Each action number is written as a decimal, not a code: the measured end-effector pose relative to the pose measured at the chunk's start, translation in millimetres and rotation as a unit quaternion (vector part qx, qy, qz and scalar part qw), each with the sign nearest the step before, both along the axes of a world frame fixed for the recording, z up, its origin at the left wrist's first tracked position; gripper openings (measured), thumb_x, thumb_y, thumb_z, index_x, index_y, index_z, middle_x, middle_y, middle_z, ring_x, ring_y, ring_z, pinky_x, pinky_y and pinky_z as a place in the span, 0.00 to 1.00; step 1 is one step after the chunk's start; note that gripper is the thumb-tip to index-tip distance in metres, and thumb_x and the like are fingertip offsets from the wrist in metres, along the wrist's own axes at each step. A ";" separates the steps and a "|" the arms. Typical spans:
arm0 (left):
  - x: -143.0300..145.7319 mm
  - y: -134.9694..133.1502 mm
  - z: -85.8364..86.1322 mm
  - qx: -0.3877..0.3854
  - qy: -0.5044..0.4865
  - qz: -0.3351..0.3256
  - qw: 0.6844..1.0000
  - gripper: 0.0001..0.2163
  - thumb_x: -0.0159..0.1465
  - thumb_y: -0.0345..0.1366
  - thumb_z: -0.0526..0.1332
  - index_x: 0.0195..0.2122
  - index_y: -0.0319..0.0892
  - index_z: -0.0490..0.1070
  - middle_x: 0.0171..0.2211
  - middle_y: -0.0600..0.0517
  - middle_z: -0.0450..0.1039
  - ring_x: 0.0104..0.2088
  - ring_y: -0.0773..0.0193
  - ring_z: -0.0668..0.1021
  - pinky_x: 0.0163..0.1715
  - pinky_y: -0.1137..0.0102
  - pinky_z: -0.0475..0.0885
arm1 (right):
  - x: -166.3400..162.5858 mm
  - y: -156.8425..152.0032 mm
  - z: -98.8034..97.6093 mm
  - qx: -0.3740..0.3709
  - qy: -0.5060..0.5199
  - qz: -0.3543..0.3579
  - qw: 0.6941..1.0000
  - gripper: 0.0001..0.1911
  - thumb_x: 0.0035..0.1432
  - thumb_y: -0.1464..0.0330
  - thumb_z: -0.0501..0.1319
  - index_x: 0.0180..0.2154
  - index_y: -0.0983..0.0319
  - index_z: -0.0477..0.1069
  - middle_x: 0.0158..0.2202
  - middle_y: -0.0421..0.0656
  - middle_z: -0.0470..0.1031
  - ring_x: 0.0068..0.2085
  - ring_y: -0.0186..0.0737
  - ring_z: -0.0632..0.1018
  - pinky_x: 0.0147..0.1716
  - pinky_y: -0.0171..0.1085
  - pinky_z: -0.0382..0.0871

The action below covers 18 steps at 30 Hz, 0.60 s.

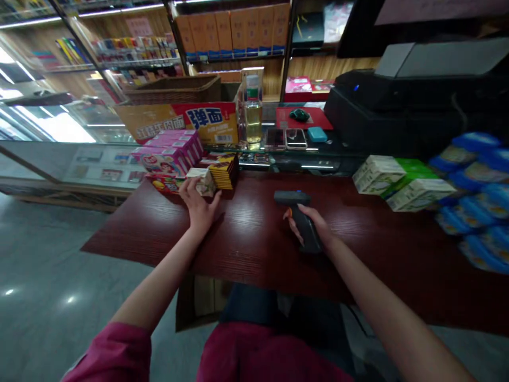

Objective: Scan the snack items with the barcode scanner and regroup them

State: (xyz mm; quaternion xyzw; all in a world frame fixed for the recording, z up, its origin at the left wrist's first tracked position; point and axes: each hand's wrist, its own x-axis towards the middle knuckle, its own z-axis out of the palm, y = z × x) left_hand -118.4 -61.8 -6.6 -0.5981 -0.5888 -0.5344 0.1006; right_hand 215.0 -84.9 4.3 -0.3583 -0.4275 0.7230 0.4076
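A dark handheld barcode scanner (306,223) is gripped in my right hand (318,225), its head pointing left and away over the brown counter. A finger rests by its orange trigger. My left hand (198,207) reaches to a small white carton (204,179); its fingers are spread at the carton's front and the thumb lies apart on the right. Whether the fingertips press on the carton is hard to see. Beside that carton stand a stack of yellow and brown packets (223,172) and several pink-purple boxes (170,154), with a red pack (164,184) below them.
White-and-green cartons (401,183) and blue-lidded tubs (477,201), blurred, occupy the right of the wooden counter (246,244). Behind, on glass, are a noodle carton (214,124), a bottle of yellowish liquid (253,114), phones (296,139) and a black machine (369,116).
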 end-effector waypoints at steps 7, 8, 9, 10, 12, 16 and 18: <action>-22.4 23.0 -13.4 -0.060 -0.128 0.105 0.984 0.42 0.50 0.37 0.77 0.63 0.39 0.59 0.61 0.34 0.58 0.66 0.39 0.61 0.69 0.46 0.56 | -46.1 15.2 -0.3 -0.018 0.017 0.029 0.999 0.25 0.53 0.48 0.68 0.35 0.65 0.76 0.20 0.39 0.72 0.14 0.33 0.68 0.08 0.31 0.64; -22.5 23.8 -14.3 -0.058 -0.131 0.110 0.984 0.41 0.50 0.37 0.77 0.62 0.40 0.60 0.60 0.35 0.58 0.66 0.40 0.62 0.69 0.47 0.57 | -44.2 14.4 -0.7 -0.023 0.025 0.024 0.999 0.25 0.54 0.48 0.67 0.35 0.65 0.76 0.20 0.39 0.71 0.14 0.33 0.68 0.08 0.31 0.64; -23.1 23.2 -14.6 -0.056 -0.132 0.112 0.983 0.39 0.51 0.36 0.77 0.61 0.41 0.61 0.60 0.36 0.58 0.65 0.41 0.63 0.69 0.47 0.58 | -41.9 13.5 -0.9 -0.027 0.034 0.019 0.999 0.24 0.54 0.48 0.66 0.35 0.65 0.76 0.20 0.39 0.71 0.14 0.32 0.68 0.08 0.31 0.63; -24.0 21.4 -14.4 -0.055 -0.133 0.112 0.983 0.37 0.51 0.37 0.77 0.60 0.41 0.62 0.59 0.37 0.58 0.65 0.42 0.63 0.69 0.48 0.58 | -39.7 12.7 -1.1 -0.030 0.044 0.012 0.999 0.24 0.55 0.48 0.66 0.34 0.64 0.76 0.20 0.39 0.71 0.14 0.32 0.68 0.08 0.30 0.64; -25.9 15.5 -12.7 -0.051 -0.133 0.107 0.984 0.33 0.53 0.38 0.76 0.57 0.42 0.63 0.57 0.39 0.59 0.64 0.43 0.63 0.69 0.47 0.58 | -37.1 11.4 -1.3 -0.036 0.058 0.001 0.998 0.24 0.55 0.48 0.66 0.34 0.64 0.76 0.21 0.39 0.71 0.15 0.31 0.68 0.09 0.30 0.64; -22.5 6.7 -9.4 -0.048 -0.130 0.061 0.988 0.26 0.55 0.40 0.75 0.49 0.43 0.62 0.54 0.41 0.63 0.62 0.45 0.66 0.68 0.48 0.60 | -37.7 12.1 -2.6 -0.045 0.061 0.004 0.997 0.24 0.56 0.47 0.65 0.34 0.63 0.75 0.20 0.38 0.70 0.15 0.32 0.68 0.09 0.30 0.62; -16.5 7.0 -9.4 -0.056 -0.145 0.012 0.988 0.26 0.56 0.39 0.74 0.49 0.44 0.59 0.52 0.43 0.66 0.57 0.50 0.72 0.62 0.53 0.68 | -38.4 13.2 -2.9 -0.047 0.057 0.014 0.997 0.24 0.57 0.47 0.64 0.34 0.63 0.75 0.20 0.39 0.70 0.15 0.32 0.68 0.09 0.31 0.63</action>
